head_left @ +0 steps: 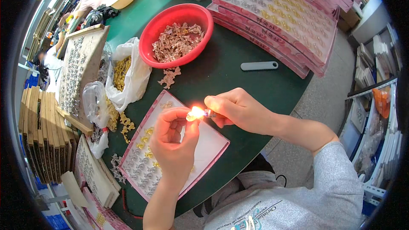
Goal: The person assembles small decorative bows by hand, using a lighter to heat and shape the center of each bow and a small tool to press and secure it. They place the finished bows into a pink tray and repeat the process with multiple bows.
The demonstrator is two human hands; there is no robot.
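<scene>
My left hand (pixel 174 140) is closed in a pinch on a small gold-coloured ring-like piece (pixel 189 117). Beside it, the fingers of my right hand (pixel 236 107) pinch a small shiny object (pixel 208 113); its kind is unclear. A glaring orange-white light (pixel 197 112) sits between the two sets of fingertips and hides detail there. Below my hands lies a white display tray (pixel 208 147) with a pink border. Rows of silver-coloured ornaments (pixel 147 168) and gold-coloured ornaments (pixel 145 139) fill its left part, partly covered by my left hand.
A red bowl (pixel 147 47) of rose-gold pieces stands beyond the tray, with a few pieces (pixel 169 78) spilled beside it. White plastic bags (pixel 134 85) hold gold pieces. Filled trays (pixel 272 21) are stacked far right, near a grey strip (pixel 259 66). Boards (pixel 47 132) stand at left.
</scene>
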